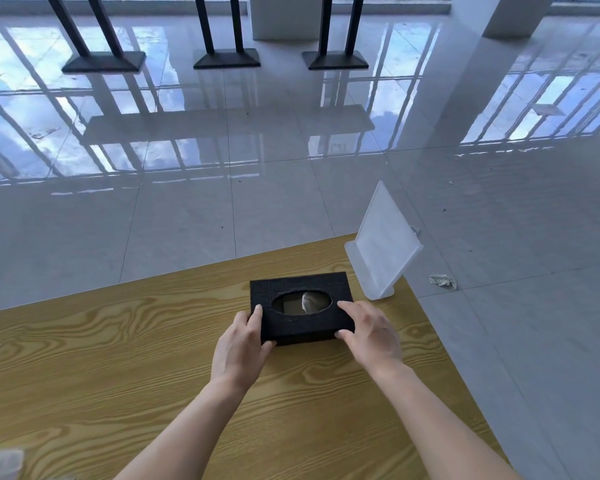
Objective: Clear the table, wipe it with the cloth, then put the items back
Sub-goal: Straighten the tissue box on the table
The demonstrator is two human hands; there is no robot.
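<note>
Both hands on the black tissue box point(300, 308) here, which sits flat on the wooden tabletop point(118, 358) near its far right corner. Left hand point(241, 344) clasps the box's near left corner, thumb along the side; right hand point(369, 336) grips the near right corner, fingers draped over the top. Just beyond the box, a white acrylic sign holder point(383, 242) stands tilted at that far right corner.
</note>
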